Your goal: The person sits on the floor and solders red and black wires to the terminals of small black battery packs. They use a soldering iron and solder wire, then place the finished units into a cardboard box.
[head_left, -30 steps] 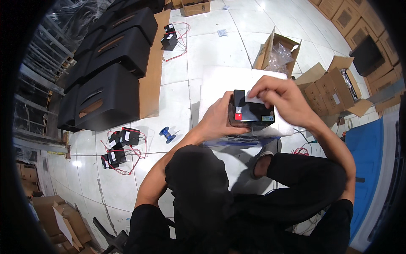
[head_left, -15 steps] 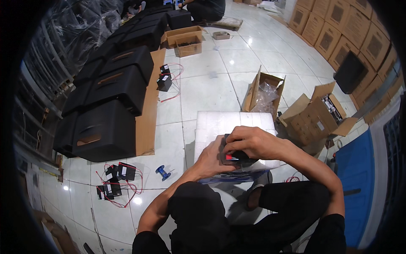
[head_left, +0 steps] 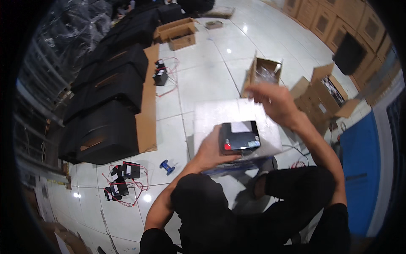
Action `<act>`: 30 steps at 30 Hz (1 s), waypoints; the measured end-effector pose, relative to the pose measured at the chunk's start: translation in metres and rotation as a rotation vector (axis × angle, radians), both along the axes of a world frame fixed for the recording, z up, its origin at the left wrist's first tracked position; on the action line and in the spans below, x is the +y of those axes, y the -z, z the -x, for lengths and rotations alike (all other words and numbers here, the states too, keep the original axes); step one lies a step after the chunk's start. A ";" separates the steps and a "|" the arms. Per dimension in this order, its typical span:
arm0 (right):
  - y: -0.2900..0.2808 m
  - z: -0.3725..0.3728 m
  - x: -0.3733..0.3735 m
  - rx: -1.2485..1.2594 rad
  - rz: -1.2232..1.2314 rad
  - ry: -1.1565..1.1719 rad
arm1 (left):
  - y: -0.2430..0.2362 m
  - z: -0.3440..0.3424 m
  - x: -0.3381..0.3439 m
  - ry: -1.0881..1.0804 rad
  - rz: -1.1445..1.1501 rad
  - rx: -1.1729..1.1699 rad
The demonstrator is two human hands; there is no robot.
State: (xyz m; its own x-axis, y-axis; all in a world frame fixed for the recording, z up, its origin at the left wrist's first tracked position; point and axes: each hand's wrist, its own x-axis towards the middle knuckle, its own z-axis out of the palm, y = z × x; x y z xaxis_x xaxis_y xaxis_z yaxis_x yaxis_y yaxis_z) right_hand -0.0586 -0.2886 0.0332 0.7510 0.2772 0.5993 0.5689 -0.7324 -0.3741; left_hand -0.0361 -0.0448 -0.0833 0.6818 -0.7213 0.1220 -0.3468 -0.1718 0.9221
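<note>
My left hand (head_left: 212, 144) grips the side of a black battery (head_left: 238, 137) on a white foam block (head_left: 205, 112). The battery's top shows a white label (head_left: 240, 126), a red terminal cover near its front left corner and a small light-blue sticker at the front right. My right hand (head_left: 272, 100) is raised above and behind the battery, apart from it, fingers curled and closed; whatever may be in its fingertips is blurred. A blue spool (head_left: 167, 167) lies on the floor left of the block.
Black moulded cases (head_left: 114, 127) line the left on cardboard. Batteries with red wires (head_left: 131, 169) lie at lower left and farther up (head_left: 160, 77). Open cartons (head_left: 315, 96) stand right and beyond, stacked boxes (head_left: 321, 21) at upper right, a blue panel (head_left: 355, 161) at right. Another person's dark-clothed legs (head_left: 194, 5) show at top.
My right hand has lifted off the battery top and moved up and away, uncovering the white label. My left hand still grips the battery. The view tilted up, then slightly back down.
</note>
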 end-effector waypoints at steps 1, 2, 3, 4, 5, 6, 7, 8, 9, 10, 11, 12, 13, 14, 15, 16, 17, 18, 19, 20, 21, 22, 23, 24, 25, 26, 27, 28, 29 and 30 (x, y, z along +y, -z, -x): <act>-0.007 0.004 -0.007 -0.040 -0.068 0.083 | -0.001 0.000 -0.001 -0.011 -0.003 -0.049; -0.016 0.009 -0.014 -0.077 -0.060 0.198 | -0.003 0.002 0.000 -0.021 -0.011 -0.049; -0.024 0.014 -0.021 -0.135 -0.102 0.287 | -0.004 0.003 0.000 -0.017 -0.036 -0.012; -0.033 0.017 -0.031 -0.276 -0.053 0.361 | -0.006 0.002 0.000 -0.019 -0.045 -0.018; -0.038 0.019 -0.039 -0.370 -0.076 0.435 | -0.007 0.003 0.000 -0.025 -0.042 -0.049; -0.041 0.017 -0.048 -0.524 -0.088 0.459 | -0.008 0.002 0.000 -0.027 -0.063 -0.051; -0.041 0.014 -0.057 -0.640 -0.117 0.512 | -0.009 0.001 0.000 -0.024 -0.084 -0.032; -0.038 0.008 -0.068 -0.751 -0.094 0.519 | -0.009 0.001 0.000 -0.021 -0.090 -0.034; -0.032 0.000 -0.080 -0.826 -0.087 0.555 | -0.009 0.000 0.000 -0.018 -0.094 -0.038; -0.025 -0.011 -0.094 -0.849 -0.104 0.631 | -0.009 0.000 -0.001 -0.016 -0.086 -0.042; -0.014 -0.025 -0.108 -0.836 -0.058 0.650 | -0.008 0.000 -0.001 -0.016 -0.078 -0.046; 0.000 -0.041 -0.120 -0.756 -0.043 0.713 | -0.007 0.000 -0.001 -0.017 -0.073 -0.069; 0.014 -0.055 -0.132 -0.559 -0.002 0.726 | -0.006 0.000 -0.001 -0.018 -0.070 -0.047; 0.031 -0.069 -0.139 -0.231 -0.044 0.919 | -0.005 0.000 -0.001 -0.020 -0.068 -0.046; 0.045 -0.070 -0.149 -0.043 -0.023 1.024 | -0.004 0.000 -0.001 -0.022 -0.065 -0.046; 0.057 -0.069 -0.156 -0.129 -0.018 0.994 | -0.004 -0.002 -0.001 -0.011 -0.053 -0.058; 0.066 -0.067 -0.160 -0.149 -0.043 1.005 | -0.004 -0.003 -0.001 -0.006 -0.037 -0.066; 0.069 -0.065 -0.163 -0.143 -0.031 0.988 | -0.003 -0.001 0.000 -0.007 -0.014 -0.087; 0.069 -0.060 -0.164 -0.134 -0.021 0.976 | -0.002 -0.001 -0.001 -0.012 -0.028 -0.062; 0.065 -0.053 -0.162 -0.118 -0.024 0.974 | -0.002 -0.001 -0.001 -0.015 -0.040 -0.061; 0.056 -0.048 -0.157 -0.127 -0.044 0.945 | -0.002 -0.002 -0.002 -0.019 -0.051 -0.065; 0.043 -0.044 -0.151 -0.132 -0.072 0.917 | -0.002 -0.001 -0.002 -0.016 -0.018 -0.053; 0.030 -0.041 -0.143 -0.130 -0.107 0.894 | -0.002 -0.001 -0.002 -0.011 -0.008 -0.051; 0.015 -0.036 -0.132 -0.157 -0.122 0.838 | -0.002 -0.001 -0.002 -0.009 -0.001 -0.046; 0.001 -0.031 -0.119 -0.112 -0.168 0.761 | -0.002 -0.001 -0.002 -0.017 -0.001 -0.059; -0.012 -0.026 -0.103 -0.024 -0.190 0.680 | -0.002 -0.001 -0.002 -0.016 0.016 -0.064; -0.024 -0.022 -0.086 0.066 -0.223 0.607 | -0.002 -0.001 -0.002 -0.027 -0.015 -0.058; -0.031 -0.013 -0.067 0.115 -0.183 0.485 | -0.001 0.000 -0.001 -0.032 -0.035 -0.042; -0.037 -0.005 -0.049 0.125 -0.149 0.341 | -0.001 -0.001 -0.001 -0.039 -0.047 -0.065; -0.043 0.005 -0.033 0.285 -0.061 0.311 | -0.001 0.000 -0.001 -0.048 -0.016 -0.139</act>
State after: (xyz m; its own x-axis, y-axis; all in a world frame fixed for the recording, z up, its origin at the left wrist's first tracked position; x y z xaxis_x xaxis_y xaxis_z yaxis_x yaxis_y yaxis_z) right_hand -0.0637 -0.3214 0.0758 0.9314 -0.0180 0.3635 0.1919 -0.8243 -0.5326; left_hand -0.0357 -0.0458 -0.0822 0.6927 -0.6911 0.2062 -0.4618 -0.2055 0.8628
